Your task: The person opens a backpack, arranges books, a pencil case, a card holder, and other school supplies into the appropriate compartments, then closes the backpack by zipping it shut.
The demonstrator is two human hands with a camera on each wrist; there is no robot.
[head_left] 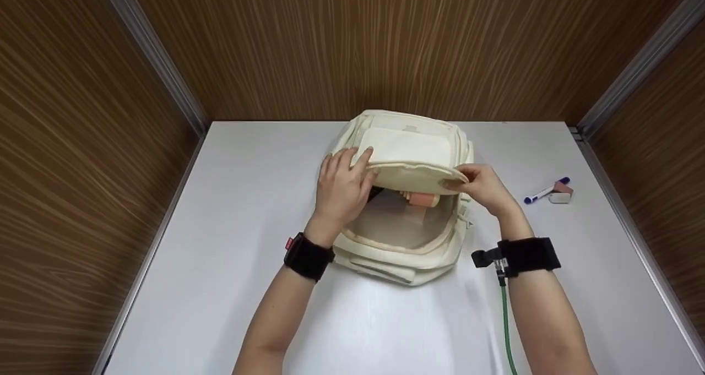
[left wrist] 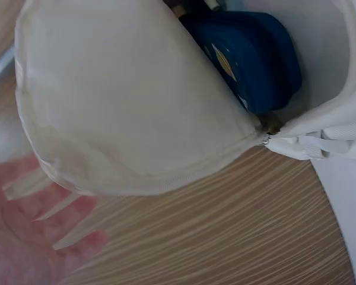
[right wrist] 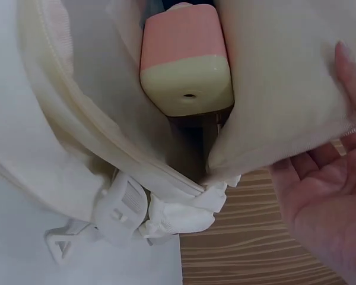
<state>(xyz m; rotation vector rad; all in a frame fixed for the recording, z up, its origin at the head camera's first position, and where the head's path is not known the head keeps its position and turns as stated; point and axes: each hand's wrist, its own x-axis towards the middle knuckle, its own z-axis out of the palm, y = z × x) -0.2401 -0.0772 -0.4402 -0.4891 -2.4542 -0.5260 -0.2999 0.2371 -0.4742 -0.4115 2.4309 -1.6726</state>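
Observation:
A cream backpack (head_left: 405, 262) lies on the table with its zipped flap (head_left: 413, 177) lifted toward the back. My right hand (head_left: 484, 188) pinches the flap's right edge, thumb on the inner face and fingers behind, as the right wrist view shows. Spread fingers of my left hand (head_left: 341, 190) lie at the flap's left edge; in the left wrist view they look straight and not curled round it. Inside the bag sits a pink and cream box-shaped thing with a small hole (right wrist: 187, 77). A dark blue case (left wrist: 249, 59) is also in there; its lower part is hidden.
Right of the bag, on the white table (head_left: 248, 210), lie a blue and white marker (head_left: 542, 193) and a small pink and white block (head_left: 560, 194). Wood-grain panels (head_left: 385, 44) enclose the back and sides. A green cable (head_left: 505, 325) trails from the right wrist band.

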